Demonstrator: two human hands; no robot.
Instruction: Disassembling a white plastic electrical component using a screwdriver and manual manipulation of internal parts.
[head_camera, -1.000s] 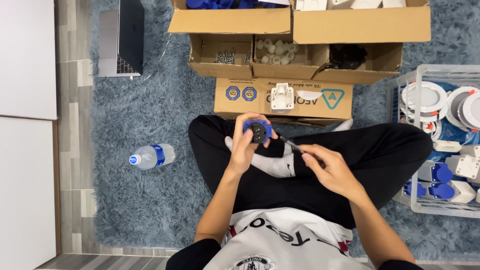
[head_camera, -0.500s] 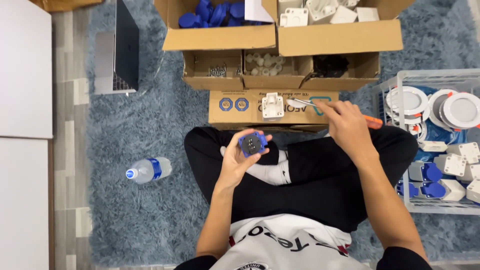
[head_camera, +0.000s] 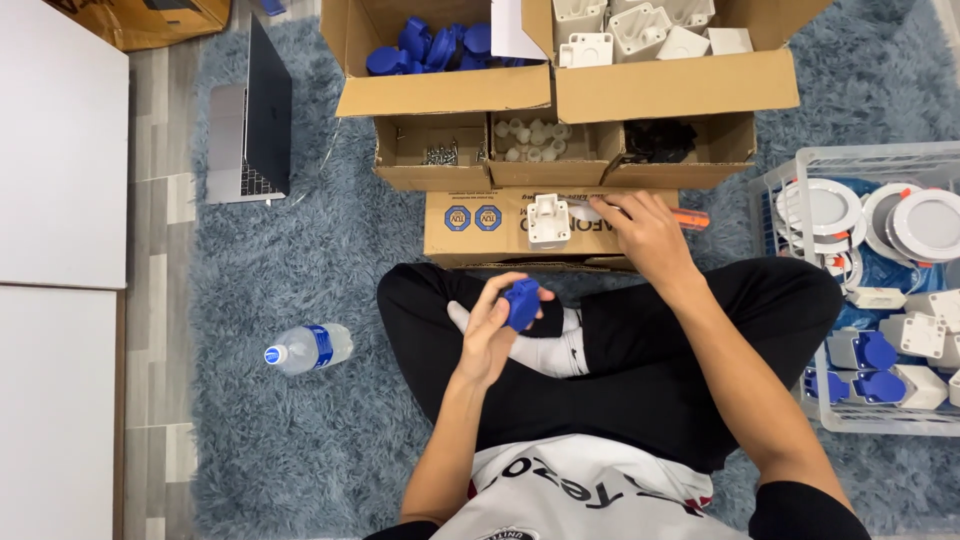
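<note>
The blue plastic cap (head_camera: 522, 303) sits above the crossed legs, pinched between thumb and curled fingers of the left hand (head_camera: 492, 325). It appears light, rigid and smooth; grip it by the rim. The right hand (head_camera: 645, 232) rests fingers-down on an orange-handled screwdriver (head_camera: 688, 217) atop the flat cardboard box (head_camera: 470, 235), beside a white housing (head_camera: 548, 220).

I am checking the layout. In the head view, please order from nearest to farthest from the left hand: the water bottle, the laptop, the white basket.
From the left hand:
1. Water bottle, lying on the rug to its left.
2. Laptop, open, upper left on the rug.
3. White basket, far right.
</note>
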